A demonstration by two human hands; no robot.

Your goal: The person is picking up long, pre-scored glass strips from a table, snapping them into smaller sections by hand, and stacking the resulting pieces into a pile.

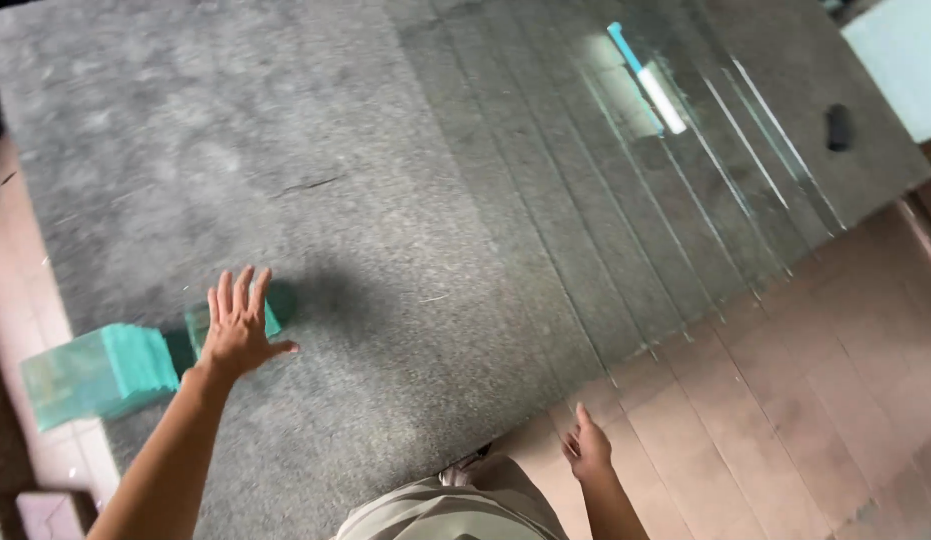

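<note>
The left hand (237, 325) is spread flat, fingers splayed, over a small stack of green glass pieces (207, 322) on the grey felt tabletop (385, 250), seemingly steadying it. The right hand (586, 447) is held loosely curled and empty, below overlapping clear glass sheets (625, 230).

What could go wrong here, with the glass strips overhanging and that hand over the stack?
1. The long glass strips lie fanned on the grey felt table with their near ends past its edge, close to the right hand; a bump from the hand or body might tip or chip one.
2. The left hand, fingers spread, is over a small green-edged glass stack near the table's left edge; a push could slide it off.
3. Bare hands near cut edges risk cuts.
</note>
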